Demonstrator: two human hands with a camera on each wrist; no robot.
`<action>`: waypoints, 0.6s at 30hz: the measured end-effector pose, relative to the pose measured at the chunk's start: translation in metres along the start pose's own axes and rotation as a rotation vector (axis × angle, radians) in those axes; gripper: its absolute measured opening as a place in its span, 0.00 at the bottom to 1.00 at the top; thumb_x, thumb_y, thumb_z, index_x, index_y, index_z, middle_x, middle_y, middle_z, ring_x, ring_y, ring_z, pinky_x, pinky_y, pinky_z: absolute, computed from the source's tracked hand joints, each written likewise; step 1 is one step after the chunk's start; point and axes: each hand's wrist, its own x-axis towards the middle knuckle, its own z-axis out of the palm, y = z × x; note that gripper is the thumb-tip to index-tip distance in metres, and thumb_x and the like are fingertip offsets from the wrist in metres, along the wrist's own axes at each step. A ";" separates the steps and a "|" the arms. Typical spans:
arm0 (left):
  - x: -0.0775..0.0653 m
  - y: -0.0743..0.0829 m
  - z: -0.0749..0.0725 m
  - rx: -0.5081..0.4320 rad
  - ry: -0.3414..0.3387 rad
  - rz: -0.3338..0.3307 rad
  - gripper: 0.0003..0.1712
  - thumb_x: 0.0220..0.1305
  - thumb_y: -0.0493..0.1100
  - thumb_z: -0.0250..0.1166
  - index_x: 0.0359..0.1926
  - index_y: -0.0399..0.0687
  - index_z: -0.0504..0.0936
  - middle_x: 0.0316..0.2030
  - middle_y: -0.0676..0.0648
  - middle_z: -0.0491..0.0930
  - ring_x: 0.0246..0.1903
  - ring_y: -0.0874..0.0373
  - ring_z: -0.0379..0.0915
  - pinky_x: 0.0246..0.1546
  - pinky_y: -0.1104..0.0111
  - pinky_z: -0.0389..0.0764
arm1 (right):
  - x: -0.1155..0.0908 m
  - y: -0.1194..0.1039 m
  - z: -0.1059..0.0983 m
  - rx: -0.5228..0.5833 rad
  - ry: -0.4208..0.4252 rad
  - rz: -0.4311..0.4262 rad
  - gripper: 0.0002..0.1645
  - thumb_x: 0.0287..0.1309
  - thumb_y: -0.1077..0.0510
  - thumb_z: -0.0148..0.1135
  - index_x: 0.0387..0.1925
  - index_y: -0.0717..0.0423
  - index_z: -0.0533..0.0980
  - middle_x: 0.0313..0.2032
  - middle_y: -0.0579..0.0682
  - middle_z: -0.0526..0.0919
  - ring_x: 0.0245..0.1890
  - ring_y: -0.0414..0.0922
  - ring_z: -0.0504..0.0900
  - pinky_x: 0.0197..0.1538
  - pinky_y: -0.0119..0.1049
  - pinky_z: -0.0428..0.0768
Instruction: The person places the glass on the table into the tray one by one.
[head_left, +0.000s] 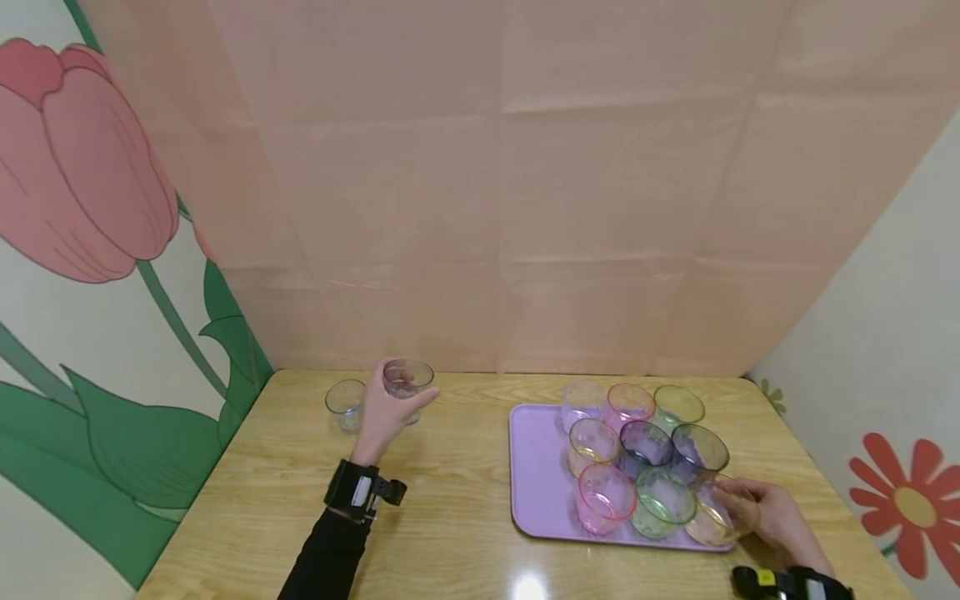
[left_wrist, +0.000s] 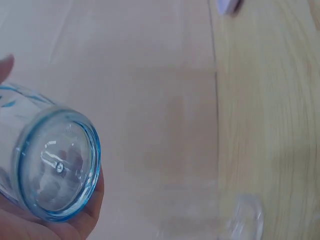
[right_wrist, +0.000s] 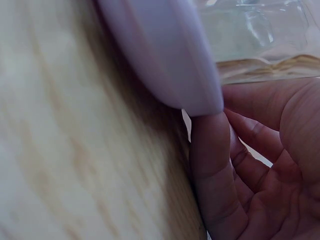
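Note:
Raised over the table's back left, my left hand (head_left: 386, 417) grips a drinking glass (head_left: 408, 379); its round, blue-tinted base (left_wrist: 60, 165) faces the left wrist camera. Another clear glass (head_left: 346, 406) stands on the table just to the left of that hand. At the front right corner of the lilac tray (head_left: 536, 483), my right hand (head_left: 772, 517) has its fingers round a pale yellow glass (head_left: 708, 521). One finger (right_wrist: 212, 150) of it touches the tray's edge in the right wrist view.
Several coloured glasses crowd the tray's middle and right, including a pink one (head_left: 606, 500), a green one (head_left: 663, 504) and a dark one (head_left: 647, 446). Bare tray shows along its left side. A pinkish cloth (head_left: 495, 208) hangs behind the wooden table (head_left: 442, 517).

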 end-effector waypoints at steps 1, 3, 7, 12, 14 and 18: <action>0.001 -0.002 0.004 -0.018 -0.001 0.013 0.43 0.49 0.47 0.78 0.63 0.43 0.66 0.48 0.39 0.75 0.45 0.51 0.77 0.47 0.65 0.80 | 0.000 0.000 0.000 0.004 -0.001 0.004 0.45 0.48 0.29 0.68 0.51 0.63 0.81 0.50 0.61 0.83 0.45 0.49 0.76 0.40 0.34 0.72; 0.002 -0.003 0.012 -0.042 -0.008 0.025 0.42 0.50 0.45 0.78 0.63 0.43 0.66 0.50 0.38 0.76 0.46 0.50 0.78 0.47 0.65 0.81 | 0.000 0.000 0.000 0.001 -0.001 0.005 0.44 0.49 0.29 0.68 0.51 0.63 0.81 0.50 0.61 0.83 0.46 0.50 0.76 0.41 0.35 0.72; 0.004 -0.007 0.027 -0.019 -0.024 0.000 0.47 0.49 0.46 0.78 0.67 0.47 0.63 0.50 0.39 0.77 0.47 0.50 0.79 0.45 0.64 0.82 | -0.001 0.000 0.001 0.006 0.002 0.001 0.42 0.50 0.31 0.68 0.50 0.63 0.81 0.49 0.61 0.83 0.44 0.48 0.75 0.39 0.33 0.72; 0.006 -0.011 0.047 0.060 -0.059 -0.021 0.50 0.45 0.53 0.80 0.66 0.48 0.65 0.49 0.40 0.77 0.47 0.49 0.78 0.46 0.62 0.81 | -0.001 -0.001 0.000 0.009 0.007 -0.001 0.41 0.50 0.31 0.68 0.50 0.63 0.81 0.48 0.59 0.84 0.42 0.46 0.75 0.38 0.31 0.70; 0.006 -0.013 0.055 0.090 -0.066 -0.013 0.49 0.42 0.56 0.81 0.63 0.46 0.68 0.48 0.42 0.77 0.46 0.50 0.78 0.45 0.62 0.80 | -0.001 -0.001 0.001 0.014 0.010 -0.003 0.41 0.50 0.31 0.68 0.49 0.63 0.81 0.47 0.58 0.84 0.41 0.45 0.75 0.38 0.31 0.70; 0.006 -0.016 0.071 0.124 -0.082 -0.005 0.48 0.39 0.57 0.82 0.59 0.44 0.71 0.44 0.46 0.78 0.43 0.53 0.77 0.44 0.61 0.80 | -0.002 0.000 0.001 0.018 0.016 -0.015 0.40 0.51 0.32 0.68 0.49 0.63 0.81 0.46 0.56 0.85 0.40 0.43 0.74 0.37 0.30 0.71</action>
